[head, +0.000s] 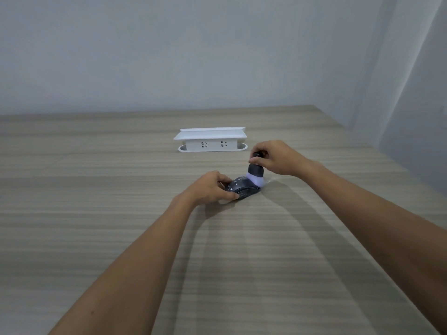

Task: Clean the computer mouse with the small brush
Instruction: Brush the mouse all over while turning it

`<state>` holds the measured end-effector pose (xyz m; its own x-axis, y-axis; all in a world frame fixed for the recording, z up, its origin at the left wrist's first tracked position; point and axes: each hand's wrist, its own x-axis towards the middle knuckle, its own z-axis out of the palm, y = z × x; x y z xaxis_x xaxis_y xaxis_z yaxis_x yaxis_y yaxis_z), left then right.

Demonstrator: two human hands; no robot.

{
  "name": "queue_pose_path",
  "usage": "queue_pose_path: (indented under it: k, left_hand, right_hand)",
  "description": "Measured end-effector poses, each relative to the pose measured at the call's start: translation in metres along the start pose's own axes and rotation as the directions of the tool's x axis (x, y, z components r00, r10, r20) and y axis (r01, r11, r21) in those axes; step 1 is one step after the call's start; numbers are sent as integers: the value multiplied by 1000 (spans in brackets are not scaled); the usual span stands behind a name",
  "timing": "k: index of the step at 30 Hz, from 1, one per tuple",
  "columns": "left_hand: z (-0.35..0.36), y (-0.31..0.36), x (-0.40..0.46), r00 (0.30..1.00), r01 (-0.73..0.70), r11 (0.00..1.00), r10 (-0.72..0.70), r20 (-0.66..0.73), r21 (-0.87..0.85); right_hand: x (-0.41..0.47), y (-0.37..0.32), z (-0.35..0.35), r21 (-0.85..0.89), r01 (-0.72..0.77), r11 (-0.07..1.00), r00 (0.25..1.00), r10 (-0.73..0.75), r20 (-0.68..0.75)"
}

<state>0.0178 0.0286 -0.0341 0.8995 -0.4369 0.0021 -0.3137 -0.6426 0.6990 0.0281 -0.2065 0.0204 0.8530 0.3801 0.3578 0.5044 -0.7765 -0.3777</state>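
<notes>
A dark computer mouse [244, 188] with pale markings lies on the wooden table [121, 213], near the middle. My left hand [212, 187] grips its near left end, thumb and fingers on either side. My right hand [275, 158] pinches the dark handle of a small brush [255, 172] from above. The brush stands nearly upright, and its pale bristles press on the far right end of the mouse.
A white desktop power socket box [210, 141] with a raised lid stands behind the mouse, towards the wall. The table's right edge [362, 146] runs diagonally close to a grey wall corner.
</notes>
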Motion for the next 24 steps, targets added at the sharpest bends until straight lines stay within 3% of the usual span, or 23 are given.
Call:
queue_pose_path:
  k: [8,15,24]
  left_hand:
    - [2,4,-1,1000,-1,997,0,-9,-82]
    - [1,3,0,999,47,989,-46,10,-143]
    - [2,-4,-1,997,61,985,-69,-46,-159]
  right_hand:
    - [13,-29,13,7,107,994,994,-107,-1]
    - [8,-12,5,-51,36,998,999,-36,9]
    - [14,-43,14,-21,118,993,992,-116,50]
